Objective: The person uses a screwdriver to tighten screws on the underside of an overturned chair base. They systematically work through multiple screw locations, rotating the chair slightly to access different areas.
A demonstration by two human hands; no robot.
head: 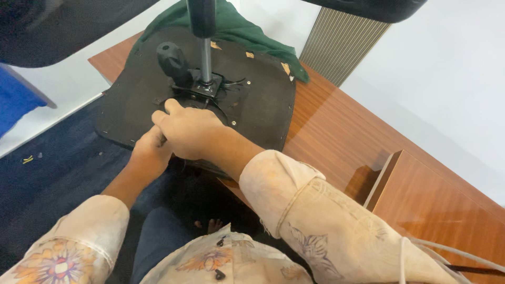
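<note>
— Where's the chair seat (252, 100)?
— Upside down at the near left corner of the wooden surface (336, 131), overhanging the edge.
— And the hands?
— Right hand (187, 131) lies curled over the metal mechanism (202, 87); left hand (150, 155) sits beneath it. What their fingers grasp, I cannot tell.

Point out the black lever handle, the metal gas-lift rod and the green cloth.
Black lever handle (171, 59): head view, on its upper grip.
Metal gas-lift rod (206, 60): head view, mid shaft.
Green cloth (247, 31): head view, on a fold.
</note>
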